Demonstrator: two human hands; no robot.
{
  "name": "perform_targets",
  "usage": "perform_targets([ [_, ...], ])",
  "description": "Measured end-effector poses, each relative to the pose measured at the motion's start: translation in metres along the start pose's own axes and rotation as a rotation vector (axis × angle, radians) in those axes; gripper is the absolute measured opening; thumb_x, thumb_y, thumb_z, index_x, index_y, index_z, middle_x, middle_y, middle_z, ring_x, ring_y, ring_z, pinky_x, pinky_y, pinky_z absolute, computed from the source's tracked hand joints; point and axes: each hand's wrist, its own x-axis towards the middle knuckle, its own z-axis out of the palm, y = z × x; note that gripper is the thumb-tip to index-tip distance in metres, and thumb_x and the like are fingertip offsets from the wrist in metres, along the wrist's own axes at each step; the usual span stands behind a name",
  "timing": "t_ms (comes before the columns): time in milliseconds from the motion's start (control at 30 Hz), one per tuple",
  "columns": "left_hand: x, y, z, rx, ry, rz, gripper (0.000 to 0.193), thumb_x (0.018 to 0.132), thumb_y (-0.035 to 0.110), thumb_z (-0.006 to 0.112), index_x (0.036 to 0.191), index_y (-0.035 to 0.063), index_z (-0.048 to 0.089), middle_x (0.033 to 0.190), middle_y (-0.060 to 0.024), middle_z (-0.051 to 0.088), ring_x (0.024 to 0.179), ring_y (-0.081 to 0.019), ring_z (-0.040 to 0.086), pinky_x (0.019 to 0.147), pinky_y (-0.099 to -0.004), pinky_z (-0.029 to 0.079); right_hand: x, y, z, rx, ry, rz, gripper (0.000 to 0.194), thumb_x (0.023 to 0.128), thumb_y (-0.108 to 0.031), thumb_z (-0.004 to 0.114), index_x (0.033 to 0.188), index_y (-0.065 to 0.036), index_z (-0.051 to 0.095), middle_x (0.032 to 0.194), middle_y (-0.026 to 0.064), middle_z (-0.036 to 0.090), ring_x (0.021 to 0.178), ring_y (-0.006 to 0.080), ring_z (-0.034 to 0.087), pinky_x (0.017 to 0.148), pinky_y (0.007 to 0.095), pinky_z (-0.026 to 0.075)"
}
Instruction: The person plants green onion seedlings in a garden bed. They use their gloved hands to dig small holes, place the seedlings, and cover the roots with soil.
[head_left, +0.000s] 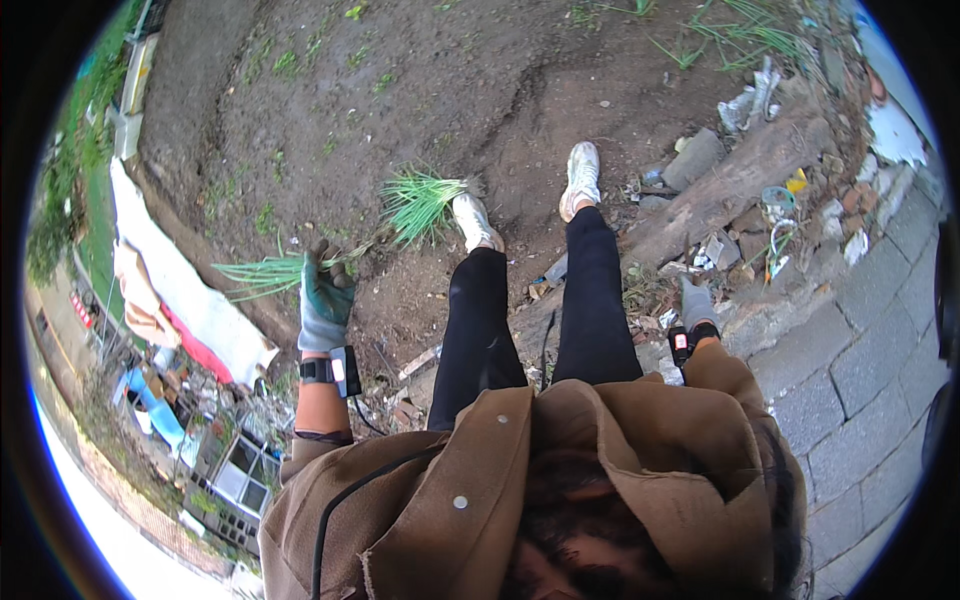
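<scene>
My left hand (326, 300), in a soiled green-and-grey work glove, is closed around a bunch of green onions (262, 274). Their long leaves point left, and the root end sticks out on the right of the fingers. A second bunch of green onions (421, 204) lies on the soil, its pale ends beside my white shoe (474, 223). On the other side, my right hand (699, 301) hangs low in a grey glove over rubble near the paving. Its fingers are foreshortened, and I see nothing clearly held in it.
A log (735, 180) lies along the right among stones, bricks and litter. Grey paving blocks (847, 375) border it. More green onions (750, 34) lie at the top right. A white sheet (187, 270) edges the soil bed (450, 90) on the left.
</scene>
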Motion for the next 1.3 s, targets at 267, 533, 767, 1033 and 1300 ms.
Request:
perform_targets([
  [267,0.006,-0.008,-0.023,0.014,-0.076,-0.019,0.037,0.103,0.016,0.054,0.138,0.0033,0.051,0.114,-0.0069,0.064,0.094,-0.0143,0.062,0.082,-0.0261,0.053,0.030,0.010,0.054,-0.033,-0.021,0.111,0.054,0.078,-0.034,0.077,0.118,-0.002,0.062,0.110,0.0144,0.068,0.092,0.0257,0.063,0.082,0.0393,0.050],
  [533,-0.001,-0.067,0.010,0.031,0.052,-0.059,0.028,0.103,0.015,0.054,0.129,0.0062,0.059,0.118,-0.0080,0.066,0.098,-0.0170,0.066,0.084,-0.0302,0.058,0.056,-0.033,0.050,-0.039,0.047,0.150,0.065,0.082,-0.036,0.074,0.132,0.000,0.052,0.120,0.0193,0.065,0.107,0.0328,0.063,0.092,0.0433,0.048],
  [767,0.043,-0.144,0.062,0.292,0.195,-0.102,0.023,0.099,0.015,0.062,0.122,0.0124,0.059,0.109,-0.0020,0.067,0.095,-0.0157,0.068,0.079,-0.0295,0.058,0.071,-0.087,0.061,-0.043,-0.012,0.011,0.061,0.081,-0.028,0.079,0.125,0.002,0.050,0.107,0.0121,0.064,0.086,0.0258,0.062,0.076,0.0388,0.051],
  [1033,0.126,-0.230,0.098,0.336,-0.081,-0.349,0.031,0.096,0.006,0.062,0.126,0.0082,0.058,0.112,-0.0063,0.066,0.095,-0.0197,0.069,0.075,-0.0306,0.060,0.088,-0.169,0.155,0.084,-0.231,-0.105,0.089,0.077,-0.030,0.084,0.144,0.006,0.038,0.128,0.0155,0.061,0.111,0.0265,0.061,0.092,0.0364,0.049],
  [1300,0.242,-0.295,0.119,0.816,-0.179,-0.303,0.021,0.092,0.016,0.072,0.109,0.0048,0.066,0.085,-0.0004,0.068,0.072,-0.0119,0.065,0.061,-0.0252,0.053,0.126,-0.186,0.271,0.174,-0.325,-0.126,0.051,0.082,-0.038,0.080,0.114,-0.003,0.062,0.094,0.0093,0.066,0.069,0.0204,0.057,0.062,0.0380,0.047],
])
